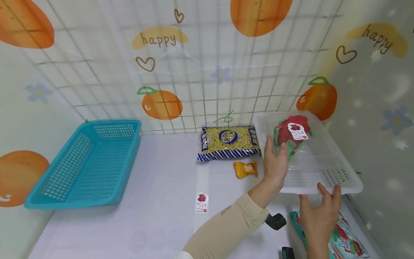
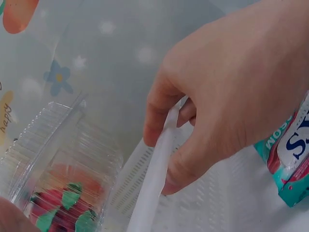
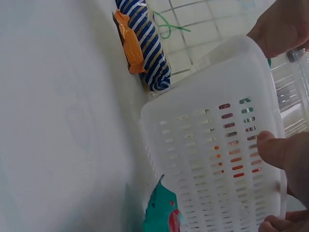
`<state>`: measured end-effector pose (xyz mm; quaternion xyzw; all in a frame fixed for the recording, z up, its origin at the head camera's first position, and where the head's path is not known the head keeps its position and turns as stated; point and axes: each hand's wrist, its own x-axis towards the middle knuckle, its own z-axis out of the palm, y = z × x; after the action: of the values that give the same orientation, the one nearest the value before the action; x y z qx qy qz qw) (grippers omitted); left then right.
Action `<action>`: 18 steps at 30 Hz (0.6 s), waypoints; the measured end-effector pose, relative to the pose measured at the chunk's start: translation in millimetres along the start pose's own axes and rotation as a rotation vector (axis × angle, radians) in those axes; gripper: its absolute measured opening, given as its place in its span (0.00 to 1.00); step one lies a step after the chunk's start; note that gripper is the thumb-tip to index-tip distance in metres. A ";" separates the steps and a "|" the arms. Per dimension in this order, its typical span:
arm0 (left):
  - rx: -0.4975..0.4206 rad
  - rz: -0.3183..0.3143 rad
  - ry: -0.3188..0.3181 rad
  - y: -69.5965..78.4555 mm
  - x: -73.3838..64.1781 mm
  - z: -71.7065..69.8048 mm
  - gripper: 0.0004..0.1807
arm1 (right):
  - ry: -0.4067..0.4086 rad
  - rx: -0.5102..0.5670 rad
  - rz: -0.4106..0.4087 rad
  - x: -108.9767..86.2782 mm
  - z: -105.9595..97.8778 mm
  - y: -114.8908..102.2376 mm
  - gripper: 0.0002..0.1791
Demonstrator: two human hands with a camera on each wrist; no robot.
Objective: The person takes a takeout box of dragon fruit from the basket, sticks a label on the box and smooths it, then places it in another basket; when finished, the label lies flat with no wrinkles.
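A white perforated basket stands at the right, tilted in the right wrist view. My left hand grips its left rim, the thumb on the inner side beside a clear plastic box. Inside the box is a red dragon fruit with green tips, under a white label. My right hand pinches the near rim between thumb and fingers; the left wrist view shows this right hand closely. Just below the right hand lies a teal bag, partly covered by it.
A blue perforated basket stands at the left. Along the back wall lies a yellow pasta bag, with a small orange packet before it. A dragon fruit sticker lies mid-table. A black object sits by the left sleeve.
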<state>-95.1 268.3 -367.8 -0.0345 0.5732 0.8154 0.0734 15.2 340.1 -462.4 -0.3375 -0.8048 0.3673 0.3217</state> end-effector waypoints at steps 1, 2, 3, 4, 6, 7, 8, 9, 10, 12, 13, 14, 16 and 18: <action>0.002 0.004 0.001 -1.2 0.4 0.9 0.34 | 0.003 -0.003 -0.003 0.1 0.5 0.3 0.32; 0.001 0.010 0.003 -2.3 1.0 1.7 0.34 | 0.005 -0.004 -0.004 0.1 0.9 0.8 0.32; 0.001 0.013 0.005 -3.4 1.6 2.5 0.34 | 0.008 -0.004 -0.007 0.0 1.1 0.9 0.32; 0.001 0.017 0.009 -4.0 2.4 3.4 0.34 | 0.012 -0.002 -0.010 -0.1 1.3 0.8 0.32; 0.002 0.021 0.014 -5.4 4.2 4.8 0.34 | 0.022 0.005 -0.021 -0.3 1.2 0.7 0.32; 0.001 0.020 0.017 -5.9 5.1 5.5 0.34 | 0.025 0.007 -0.025 -0.4 1.0 0.4 0.32; 0.001 0.016 0.019 -6.2 5.9 6.0 0.34 | 0.027 0.008 -0.027 -0.4 0.7 0.3 0.32; 0.001 0.010 0.020 -6.5 6.7 6.5 0.34 | 0.031 0.007 -0.032 -0.4 0.5 0.4 0.32; 0.008 0.006 0.024 -6.6 7.5 6.9 0.34 | 0.032 0.007 -0.033 -0.3 0.3 0.4 0.32; 0.018 0.002 0.029 -6.8 9.1 7.3 0.34 | 0.037 0.009 -0.037 -0.1 -0.1 0.5 0.32; 0.026 0.000 0.034 -7.1 10.0 7.5 0.34 | 0.039 0.008 -0.039 -0.1 -0.1 0.6 0.32; 0.033 0.001 0.041 -7.5 11.1 7.7 0.34 | 0.040 0.008 -0.038 -0.1 0.0 0.7 0.32; 0.046 0.004 0.050 -8.8 13.2 8.3 0.34 | 0.042 0.008 -0.036 -0.2 0.2 0.7 0.32; 0.052 0.004 0.058 -10.1 14.9 8.9 0.34 | 0.044 0.006 -0.031 -0.4 0.5 0.5 0.32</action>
<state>-108.0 281.1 -376.2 -0.0549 0.5962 0.7990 0.0558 15.1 339.8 -463.2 -0.3319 -0.8015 0.3574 0.3460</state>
